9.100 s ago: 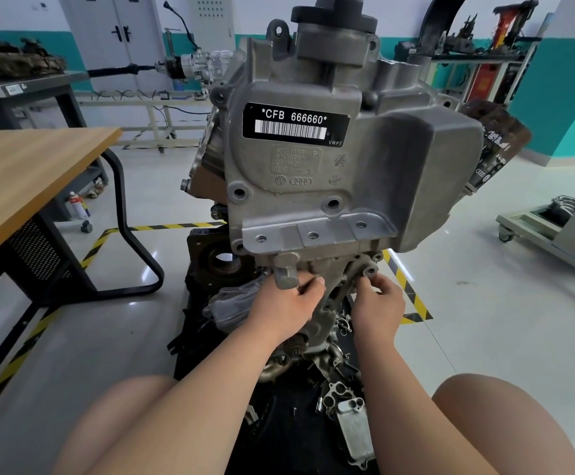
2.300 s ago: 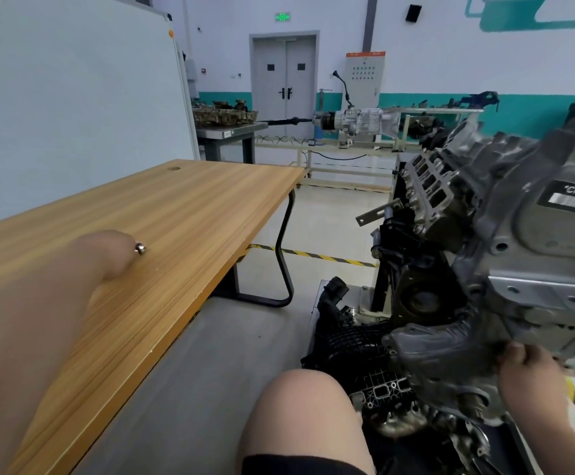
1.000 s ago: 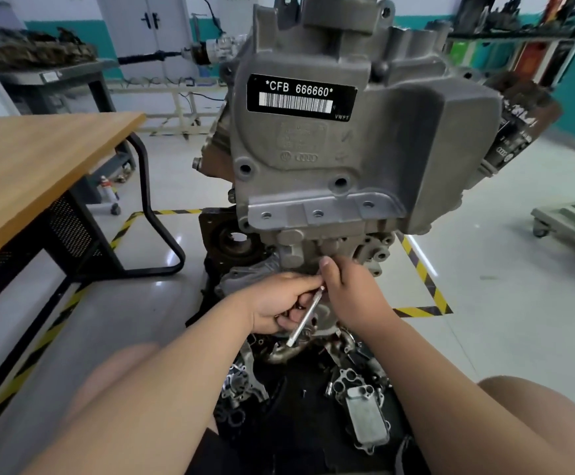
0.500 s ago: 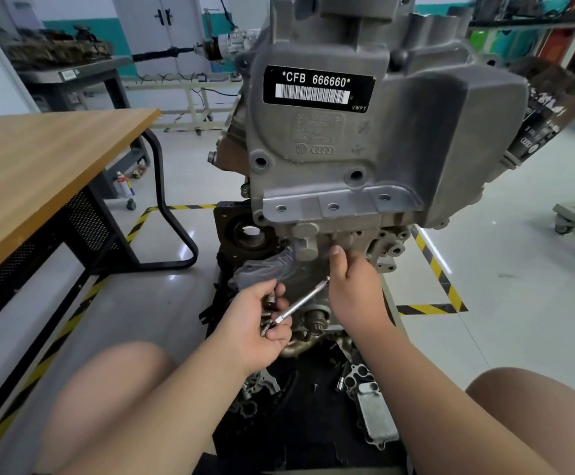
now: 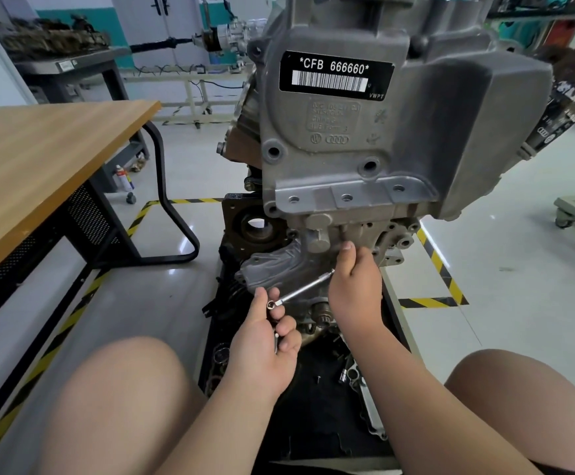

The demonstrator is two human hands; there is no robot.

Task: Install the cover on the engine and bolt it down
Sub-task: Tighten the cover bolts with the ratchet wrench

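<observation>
Just below cover point(image 5: 348, 159): socket bar point(image 5: 301, 290), ends tight in left grip point(image 5: 265, 344) and right grip point(image 5: 354, 289).

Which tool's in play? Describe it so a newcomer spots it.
Find the big grey engine cover. Just below it, a thin silver rod slants from the left hand up to the right hand. Nothing else there is so slim, straight and shiny.
</observation>
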